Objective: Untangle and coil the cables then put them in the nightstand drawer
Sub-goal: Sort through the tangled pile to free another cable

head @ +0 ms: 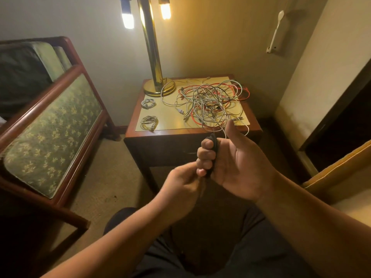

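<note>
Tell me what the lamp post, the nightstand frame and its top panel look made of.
Lamp post: polished brass-look metal, with mirror-like reflections. Nightstand frame: reddish-brown wood, probably varnished, given its soft sheen. Top panel: smooth pale-yellow inset, perhaps laminate or glass; it shows glare.

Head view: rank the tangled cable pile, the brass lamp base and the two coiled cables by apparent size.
Largest: tangled cable pile
Next: brass lamp base
Smallest: near coil and far coil, which look alike, so unranked.
</note>
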Motion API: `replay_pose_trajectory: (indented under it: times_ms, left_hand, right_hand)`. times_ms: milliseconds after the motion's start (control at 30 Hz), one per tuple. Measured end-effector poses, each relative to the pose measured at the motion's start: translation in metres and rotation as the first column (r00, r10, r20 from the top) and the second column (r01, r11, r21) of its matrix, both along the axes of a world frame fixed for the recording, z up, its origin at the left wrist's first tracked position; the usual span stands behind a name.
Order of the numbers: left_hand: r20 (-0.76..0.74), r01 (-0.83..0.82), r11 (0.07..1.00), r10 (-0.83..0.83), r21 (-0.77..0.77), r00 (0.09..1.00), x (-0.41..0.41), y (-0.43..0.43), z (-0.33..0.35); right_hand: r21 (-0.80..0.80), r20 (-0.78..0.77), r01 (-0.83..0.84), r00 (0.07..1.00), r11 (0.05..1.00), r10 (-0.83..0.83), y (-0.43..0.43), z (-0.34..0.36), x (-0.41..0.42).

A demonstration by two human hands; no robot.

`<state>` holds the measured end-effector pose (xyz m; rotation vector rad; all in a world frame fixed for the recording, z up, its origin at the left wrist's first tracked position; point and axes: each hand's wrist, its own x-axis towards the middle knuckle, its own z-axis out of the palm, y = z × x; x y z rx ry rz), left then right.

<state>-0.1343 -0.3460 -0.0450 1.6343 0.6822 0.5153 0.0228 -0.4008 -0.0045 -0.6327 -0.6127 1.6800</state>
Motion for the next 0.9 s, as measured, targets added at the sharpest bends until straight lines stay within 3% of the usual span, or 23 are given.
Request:
replay_pose_trajectory:
  times_ms: [100, 167, 267, 367, 433, 500, 567, 633, 700, 767, 833, 900]
  left_hand:
    - [-0.274, 0.184, 0.941, -0.104, 0.283, 0.956, 0.002, -0.012, 0.012]
    - [-0.381, 0.278, 0.89, -0.131, 0.362, 0.915, 0.001, -0.013, 0.025]
    - [-0.393, 0.305, 0.818, -0.107, 0.487, 0.913, -0.003, -0.004, 0.041]
    - [-0.38, 0.296, 0.8, -0.093, 0.522, 0.92, -0.012, 0.016, 0.046]
    - [-0.393, 0.332, 0.76, -0.11, 0.559, 0.913, -0.019, 0.027, 0.046]
    - [-0.387, 0.356, 0.717, -0.129, 0.599, 0.913, -0.023, 0.034, 0.045]
    - [-0.378, 0.353, 0.664, -0.113, 0.659, 0.919, -0.026, 0.04, 0.044]
    - [-0.355, 0.334, 0.598, -0.087, 0.728, 0.931, -0.028, 0.046, 0.041]
    - [-0.281, 0.269, 0.579, -0.072, 0.77, 0.957, -0.028, 0.047, 0.039]
    - [-0.129, 0.153, 0.71, -0.088, 0.687, 0.988, -0.027, 0.042, 0.039]
    - [0.04, 0.087, 0.922, -0.111, 0.377, 0.993, -0.023, 0.032, 0.046]
    - [0.126, 0.106, 0.98, -0.128, 0.166, 0.984, -0.02, 0.023, 0.049]
  right_hand:
    - [-0.046, 0.062, 0.136, 0.989, 0.99, -0.133, 0.002, 0.001, 0.007]
    - [-0.06, 0.127, 0.205, 0.972, 0.977, -0.197, 0.004, 0.002, 0.014]
    - [-0.113, 0.23, 0.221, 0.954, 0.969, -0.191, 0.008, 0.001, 0.021]
    - [-0.182, 0.357, 0.114, 0.933, 0.977, -0.043, 0.007, -0.009, 0.019]
    - [-0.177, 0.506, 0.053, 0.861, 0.983, 0.045, 0.006, -0.018, 0.015]
    - [-0.155, 0.708, 0.014, 0.698, 0.988, 0.101, 0.006, -0.022, 0.008]
    - [-0.163, 0.804, -0.045, 0.573, 0.986, 0.159, 0.005, -0.022, 0.002]
    - [-0.229, 0.692, -0.145, 0.672, 0.963, 0.266, 0.003, -0.024, 0.001]
    - [-0.231, 0.432, -0.291, 0.825, 0.929, 0.365, -0.002, -0.022, 0.004]
    - [-0.133, 0.214, -0.425, 0.87, 0.895, 0.445, -0.007, -0.017, 0.012]
    - [-0.006, 0.143, -0.519, 0.846, 0.855, 0.514, -0.011, -0.009, 0.017]
    - [0.055, 0.137, -0.56, 0.824, 0.826, 0.55, -0.015, -0.001, 0.018]
